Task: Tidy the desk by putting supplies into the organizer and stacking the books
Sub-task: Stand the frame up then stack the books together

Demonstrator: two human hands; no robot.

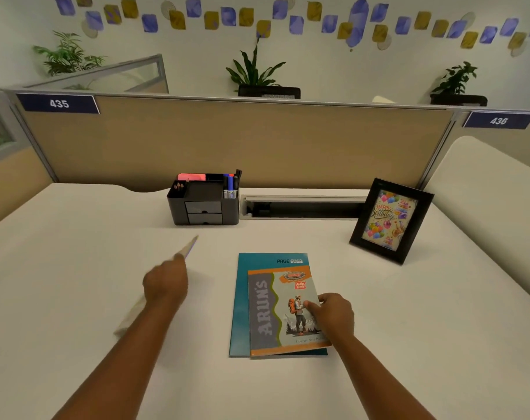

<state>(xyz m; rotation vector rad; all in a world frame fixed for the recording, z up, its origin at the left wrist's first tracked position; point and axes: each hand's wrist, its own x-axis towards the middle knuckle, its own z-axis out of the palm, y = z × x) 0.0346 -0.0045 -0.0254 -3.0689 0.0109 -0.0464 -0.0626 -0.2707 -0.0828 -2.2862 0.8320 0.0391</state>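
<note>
A black desk organizer (203,204) stands at the back of the white desk (76,237); pencils fill its left slot, blue markers its right slot, pink notes its rear. In front of it my left hand (165,281) is closed around a long pale ruler (188,248) that points up and toward the organizer. A teal notebook (242,301) lies flat in the middle of the desk. An orange and grey exercise book (276,310) lies on top of it, slightly tilted. My right hand (333,313) rests on the exercise book's right edge, thumb on the cover.
A black picture frame (391,221) with a birthday card leans at the right back. A cable tray slot (303,206) opens beside the organizer. A beige partition (227,140) closes the desk's far side.
</note>
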